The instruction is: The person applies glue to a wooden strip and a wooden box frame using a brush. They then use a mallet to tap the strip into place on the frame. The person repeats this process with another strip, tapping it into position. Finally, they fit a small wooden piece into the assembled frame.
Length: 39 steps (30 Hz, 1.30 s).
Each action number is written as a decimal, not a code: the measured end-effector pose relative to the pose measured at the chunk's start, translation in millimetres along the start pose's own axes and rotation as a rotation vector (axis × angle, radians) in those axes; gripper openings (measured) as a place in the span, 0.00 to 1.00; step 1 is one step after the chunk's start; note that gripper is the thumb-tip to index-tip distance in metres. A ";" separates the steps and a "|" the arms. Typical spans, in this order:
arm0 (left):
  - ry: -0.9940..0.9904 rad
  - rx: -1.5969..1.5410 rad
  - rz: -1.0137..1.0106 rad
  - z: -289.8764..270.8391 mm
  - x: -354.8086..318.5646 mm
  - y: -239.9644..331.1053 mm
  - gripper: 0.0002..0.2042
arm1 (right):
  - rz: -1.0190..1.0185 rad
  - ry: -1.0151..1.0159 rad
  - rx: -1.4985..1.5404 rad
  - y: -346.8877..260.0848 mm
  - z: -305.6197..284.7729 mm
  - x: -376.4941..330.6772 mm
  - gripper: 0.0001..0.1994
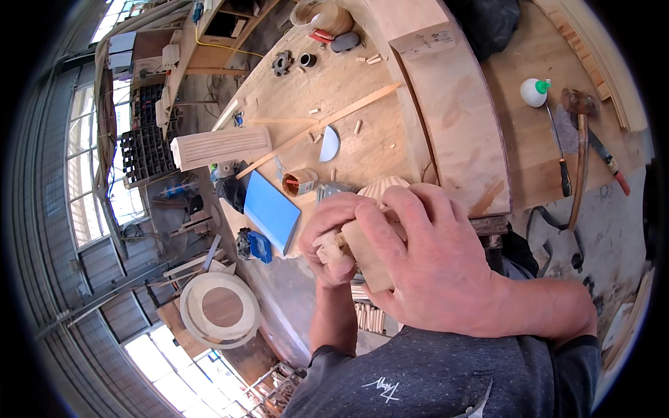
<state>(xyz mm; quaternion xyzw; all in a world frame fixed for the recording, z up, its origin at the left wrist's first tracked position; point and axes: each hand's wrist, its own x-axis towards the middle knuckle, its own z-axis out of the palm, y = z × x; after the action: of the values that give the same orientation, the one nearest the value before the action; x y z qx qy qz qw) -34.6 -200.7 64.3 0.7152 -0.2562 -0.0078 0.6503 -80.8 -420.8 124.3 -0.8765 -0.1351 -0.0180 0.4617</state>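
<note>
Both hands are together near my chest around pale wood. My right hand (446, 258) is spread over a squared wooden block (368, 258), fingers curled over its top and thumb below. My left hand (333, 216) wraps round the block's far left side. Beside its palm shows a small light wooden end (329, 247), which may be part of the same piece; the join is hidden. Just beyond my fingers a fluted, fan-like wooden edge (383, 184) shows, partly covered by the hands. Whether it belongs to the held piece I cannot tell.
On the workbench (362, 83) lie a blue folder-like panel (272, 212), a tub (300, 182), small dowels and a long thin strip (334, 122). At right are a mallet (580, 104), a screwdriver (565, 177) and a white bottle (533, 93). A wooden ring (191, 306) stands lower left.
</note>
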 end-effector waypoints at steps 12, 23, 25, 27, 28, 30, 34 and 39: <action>0.166 0.012 -0.013 -23.8 -7.4 0.8 0.31 | 0.014 -0.059 -0.043 -22.1 28.6 20.1 0.40; 0.278 -0.192 0.003 -21.2 -10.6 -5.0 0.29 | -0.005 -0.147 -0.103 -29.9 33.5 26.5 0.41; 0.281 -0.184 0.011 -20.9 -9.2 -5.4 0.28 | -0.009 -0.151 -0.097 -29.3 33.9 26.4 0.40; 0.278 -0.175 0.026 -19.0 -4.9 -4.6 0.27 | -0.011 -0.146 -0.097 -29.2 34.2 25.1 0.40; 0.274 -0.169 0.032 -18.4 -3.1 -5.0 0.26 | -0.005 -0.148 -0.102 -29.4 33.1 25.6 0.40; 0.262 -0.153 0.035 -17.2 0.9 -7.4 0.27 | 0.005 -0.137 -0.103 -26.9 31.2 26.0 0.40; 0.237 -0.109 0.000 -3.4 17.7 -10.9 0.26 | 0.037 -0.083 -0.063 -13.6 18.2 27.5 0.39; 0.081 0.254 -0.065 45.1 81.2 -7.2 0.24 | 0.114 0.063 0.028 40.8 -20.4 19.9 0.41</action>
<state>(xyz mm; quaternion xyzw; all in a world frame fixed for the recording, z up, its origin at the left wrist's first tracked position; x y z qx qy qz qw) 22.9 -272.9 76.8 0.7994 -0.2053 0.0324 0.5637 -49.4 -454.9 106.3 -0.8752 -0.0706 -0.0173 0.4783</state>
